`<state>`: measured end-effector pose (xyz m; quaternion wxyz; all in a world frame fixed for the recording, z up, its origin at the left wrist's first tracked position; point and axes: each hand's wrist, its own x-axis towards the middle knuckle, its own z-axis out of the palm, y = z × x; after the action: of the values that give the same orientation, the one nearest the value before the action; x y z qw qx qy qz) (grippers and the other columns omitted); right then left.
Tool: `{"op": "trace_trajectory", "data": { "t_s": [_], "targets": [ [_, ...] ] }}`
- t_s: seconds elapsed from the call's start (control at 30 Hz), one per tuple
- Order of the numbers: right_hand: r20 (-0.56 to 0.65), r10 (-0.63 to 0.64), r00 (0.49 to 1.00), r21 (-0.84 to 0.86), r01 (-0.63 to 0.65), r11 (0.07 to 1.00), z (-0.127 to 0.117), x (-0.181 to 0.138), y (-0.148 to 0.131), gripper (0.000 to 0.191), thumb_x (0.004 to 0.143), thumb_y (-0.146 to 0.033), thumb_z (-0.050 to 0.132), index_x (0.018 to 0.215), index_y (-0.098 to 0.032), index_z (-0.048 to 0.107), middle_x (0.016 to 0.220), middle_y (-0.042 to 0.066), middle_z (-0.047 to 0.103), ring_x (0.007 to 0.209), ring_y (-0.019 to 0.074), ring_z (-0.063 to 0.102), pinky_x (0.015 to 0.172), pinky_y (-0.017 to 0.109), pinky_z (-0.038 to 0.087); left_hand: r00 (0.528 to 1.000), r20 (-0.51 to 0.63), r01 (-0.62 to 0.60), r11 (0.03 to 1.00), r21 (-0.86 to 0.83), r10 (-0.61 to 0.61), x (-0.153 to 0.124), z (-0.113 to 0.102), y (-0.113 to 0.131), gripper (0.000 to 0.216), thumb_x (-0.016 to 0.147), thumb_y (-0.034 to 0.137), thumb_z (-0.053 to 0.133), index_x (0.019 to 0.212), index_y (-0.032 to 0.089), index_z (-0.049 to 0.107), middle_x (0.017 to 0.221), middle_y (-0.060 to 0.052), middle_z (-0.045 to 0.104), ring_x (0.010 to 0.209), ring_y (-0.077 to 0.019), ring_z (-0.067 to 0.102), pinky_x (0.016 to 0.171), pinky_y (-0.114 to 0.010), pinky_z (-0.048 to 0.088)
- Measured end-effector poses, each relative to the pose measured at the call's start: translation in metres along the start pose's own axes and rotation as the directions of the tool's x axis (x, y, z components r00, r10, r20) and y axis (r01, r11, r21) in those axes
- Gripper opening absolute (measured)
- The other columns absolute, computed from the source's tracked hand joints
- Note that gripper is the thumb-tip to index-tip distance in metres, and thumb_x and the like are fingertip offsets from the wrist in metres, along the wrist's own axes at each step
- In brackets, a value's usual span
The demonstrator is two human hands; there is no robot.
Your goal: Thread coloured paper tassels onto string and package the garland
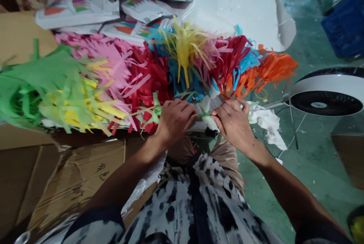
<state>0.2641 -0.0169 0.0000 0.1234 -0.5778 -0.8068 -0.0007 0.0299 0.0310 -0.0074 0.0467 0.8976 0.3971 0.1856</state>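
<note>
My left hand (176, 121) and my right hand (234, 122) meet over the table's near edge, both with pinched fingers. Stretched between them is the thin twisted middle of a green tissue paper tassel (204, 115). Pale green fringe sticks out to the left of my left hand, and a little green shows beyond my right. Behind the hands lie red tassels (152, 71), a yellow tassel (184, 45), blue tassels (184, 79) and orange tassels (267, 71). Pink tassels (113, 56) and a heap of green and yellow fringed tissue (42, 85) spread to the left.
Flat printed packets (82, 11) are piled at the back left of the white table (239, 1). A white fan (327, 90) stands at the right, near crumpled white tissue (265, 121). Cardboard boxes (82, 179) sit at lower left; a blue crate (345, 24) is upper right.
</note>
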Motion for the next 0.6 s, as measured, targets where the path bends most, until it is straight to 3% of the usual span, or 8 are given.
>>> {"op": "trace_trajectory", "data": {
  "t_s": [0.23, 0.37, 0.5, 0.6],
  "targets": [
    [0.015, 0.069, 0.997, -0.026, -0.069, 0.997, -0.001, 0.005, 0.001, 0.023, 0.104, -0.037, 0.052, 0.091, -0.025, 0.066, 0.094, 0.007, 0.073, 0.112, 0.0325, 0.056, 0.103, 0.052, 0.030, 0.992, 0.067, 0.103, 0.995, 0.000, -0.103, 0.004, -0.009, -0.007, 0.021, 0.103, 0.038, 0.063, 0.093, 0.021, 0.072, 0.094, -0.007, 0.075, 0.098, -0.0303, 0.062, 0.083, -0.044, 0.039],
    [-0.018, 0.103, 0.995, 0.035, -0.102, 0.994, -0.001, 0.002, 0.001, 0.017, 0.103, -0.033, 0.053, 0.099, -0.026, 0.068, 0.097, 0.007, 0.074, 0.112, 0.0317, 0.058, 0.102, 0.052, 0.033, 0.987, 0.064, 0.152, 0.986, -0.066, -0.148, 0.004, -0.008, -0.005, 0.013, 0.100, 0.032, 0.066, 0.106, 0.023, 0.073, 0.104, -0.006, 0.077, 0.103, -0.0294, 0.064, 0.085, -0.045, 0.042],
    [-0.046, 0.064, 0.997, 0.044, -0.062, 0.997, -0.005, -0.005, -0.001, 0.019, 0.104, -0.028, 0.054, 0.108, -0.030, 0.073, 0.107, 0.004, 0.077, 0.124, 0.0307, 0.059, 0.112, 0.056, 0.029, 0.999, -0.044, -0.004, 0.998, -0.063, 0.002, -0.001, -0.003, 0.003, 0.021, 0.103, 0.019, 0.059, 0.111, 0.031, 0.076, 0.114, 0.000, 0.080, 0.112, -0.0260, 0.065, 0.098, -0.049, 0.041],
    [-0.089, -0.023, 0.996, -0.037, 0.020, 0.999, -0.011, -0.011, -0.007, 0.022, 0.104, -0.024, 0.056, 0.103, -0.034, 0.076, 0.116, 0.001, 0.079, 0.136, 0.0324, 0.056, 0.122, 0.062, 0.018, 0.990, -0.081, -0.115, 0.993, -0.009, 0.114, -0.009, -0.003, 0.016, 0.021, 0.101, 0.021, 0.062, 0.116, 0.027, 0.075, 0.115, -0.003, 0.080, 0.116, -0.0282, 0.065, 0.107, -0.054, 0.038]
  ]
}}
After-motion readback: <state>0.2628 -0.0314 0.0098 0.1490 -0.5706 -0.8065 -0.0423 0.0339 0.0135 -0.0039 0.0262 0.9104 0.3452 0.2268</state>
